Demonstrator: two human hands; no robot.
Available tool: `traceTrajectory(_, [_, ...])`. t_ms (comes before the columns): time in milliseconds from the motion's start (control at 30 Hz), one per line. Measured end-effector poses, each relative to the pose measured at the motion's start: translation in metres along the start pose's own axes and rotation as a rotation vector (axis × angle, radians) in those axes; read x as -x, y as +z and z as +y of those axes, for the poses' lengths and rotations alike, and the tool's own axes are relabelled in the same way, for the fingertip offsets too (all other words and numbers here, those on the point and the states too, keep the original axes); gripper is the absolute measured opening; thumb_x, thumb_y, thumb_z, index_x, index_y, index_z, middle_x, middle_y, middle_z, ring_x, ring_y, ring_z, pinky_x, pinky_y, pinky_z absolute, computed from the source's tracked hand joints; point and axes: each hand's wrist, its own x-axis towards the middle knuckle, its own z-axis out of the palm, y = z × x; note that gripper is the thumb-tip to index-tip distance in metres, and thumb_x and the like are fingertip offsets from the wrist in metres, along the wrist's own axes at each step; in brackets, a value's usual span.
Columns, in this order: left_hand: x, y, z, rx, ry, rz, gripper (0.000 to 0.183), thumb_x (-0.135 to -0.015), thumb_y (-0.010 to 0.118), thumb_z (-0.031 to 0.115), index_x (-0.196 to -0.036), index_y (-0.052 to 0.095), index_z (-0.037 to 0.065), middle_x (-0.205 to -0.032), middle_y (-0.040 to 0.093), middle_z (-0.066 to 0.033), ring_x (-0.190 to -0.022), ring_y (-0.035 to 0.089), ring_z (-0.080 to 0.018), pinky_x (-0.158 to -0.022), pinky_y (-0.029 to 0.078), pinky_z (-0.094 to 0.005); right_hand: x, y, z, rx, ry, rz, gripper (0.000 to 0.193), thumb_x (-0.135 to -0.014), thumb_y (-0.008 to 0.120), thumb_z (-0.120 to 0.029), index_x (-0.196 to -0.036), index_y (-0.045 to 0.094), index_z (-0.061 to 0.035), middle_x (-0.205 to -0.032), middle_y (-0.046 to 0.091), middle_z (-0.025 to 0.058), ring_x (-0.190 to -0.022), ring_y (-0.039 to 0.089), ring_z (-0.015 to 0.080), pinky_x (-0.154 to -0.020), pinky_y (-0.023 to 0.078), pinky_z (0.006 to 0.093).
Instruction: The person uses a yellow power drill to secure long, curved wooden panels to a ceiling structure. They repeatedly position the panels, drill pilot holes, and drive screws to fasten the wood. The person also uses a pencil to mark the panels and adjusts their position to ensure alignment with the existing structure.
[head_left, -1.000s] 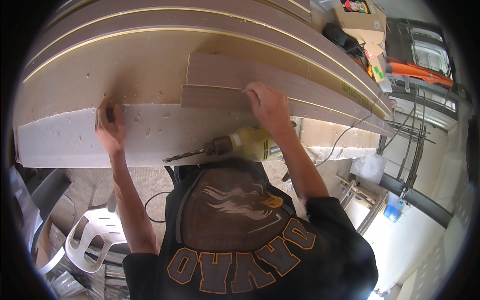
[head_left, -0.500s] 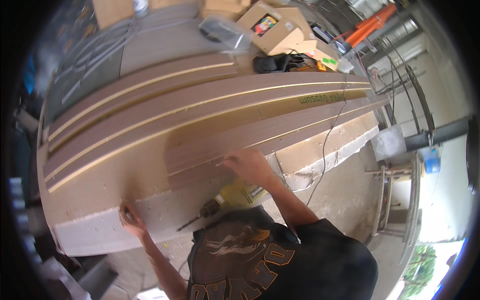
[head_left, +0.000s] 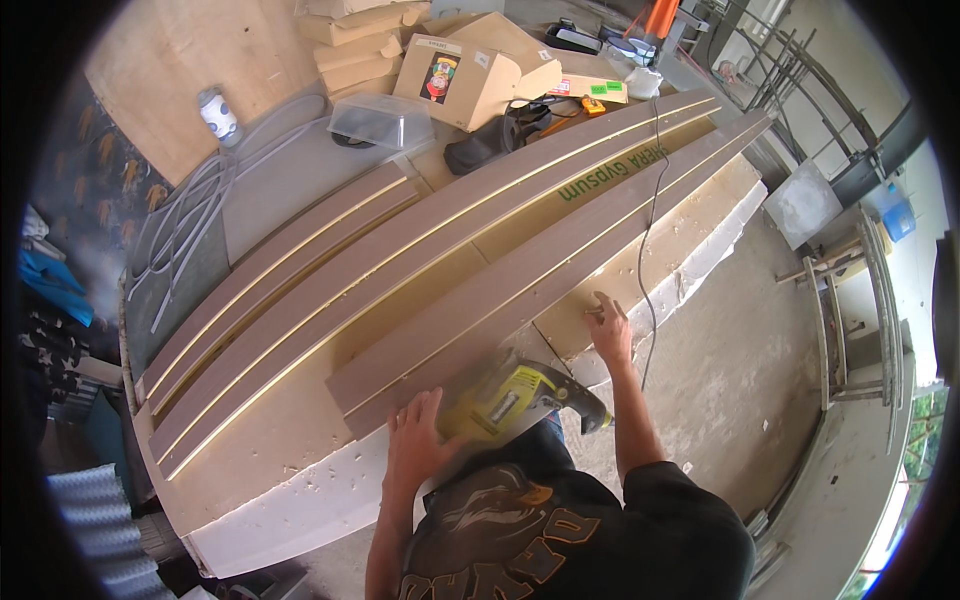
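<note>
Two bare hands are at work along the near edge of the stacked boards. The left hand (head_left: 415, 435) reaches over the near plank's (head_left: 470, 300) edge by its left end, fingers extended side by side, thumb stretched toward the one green-and-black power drill (head_left: 525, 385). Blur hides the drill's left part, so whether the thumb presses on it I cannot tell. The right hand (head_left: 611, 330) is raised by the right board section (head_left: 695, 230), its fingers loosely bent and apart; whether they pinch anything small is unclear.

The drill lies between the hands, close in front of the body, its dark handle toward the right. Managing the drill looks like the step in hand; I judge that the next move calls for a full grip around that handle, with the bit, which is not visible, kept off the planks.

Outward from there: one dark cord (head_left: 641, 268) crosses the planks at the right. Two brown board sections show on top, the right one and a larger left one (head_left: 270, 430). Three runs of mauve plank slope from near left to far right: the near one, a long middle one (head_left: 420, 248) and a shorter far one (head_left: 310, 255). Pale lines stripe each; whether a run is one grooved plank or two, I cannot tell. Beyond them sit one clear plastic tub (head_left: 380, 122), one dark bag (head_left: 495, 147) and several cardboard boxes (head_left: 470, 80), too overlapped to count. One white-and-blue can (head_left: 218, 115) stands far left.
</note>
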Motion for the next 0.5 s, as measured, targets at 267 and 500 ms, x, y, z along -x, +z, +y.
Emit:
traceTrajectory(267, [-0.008,0.022,-0.015,0.110,-0.125,0.090,0.064,-0.072,0.075,0.029,-0.125,0.051,0.004,-0.123,0.053,-0.0174,-0.116,0.048,-0.0356,-0.101,0.032,-0.0488,-0.009,0.005,-0.011,-0.001,0.002,0.053,0.034,-0.078,0.063,-0.011,-0.112,0.060,-0.0073,-0.098,0.062,0.0154,-0.084,0.064,0.0318,-0.074,0.051,0.0392])
traceTrajectory(500, [-0.090,0.008,0.007,-0.144,-0.112,0.048,0.087,-0.063,0.081,0.029,-0.136,0.040,0.007,-0.138,0.040,-0.0196,-0.127,0.036,-0.0369,-0.103,0.030,-0.0489,-0.045,0.005,0.009,-0.179,0.006,0.048,0.019,-0.084,0.056,-0.010,-0.101,0.062,-0.0023,-0.094,0.063,0.0183,-0.083,0.062,0.0359,-0.074,0.049,0.0410])
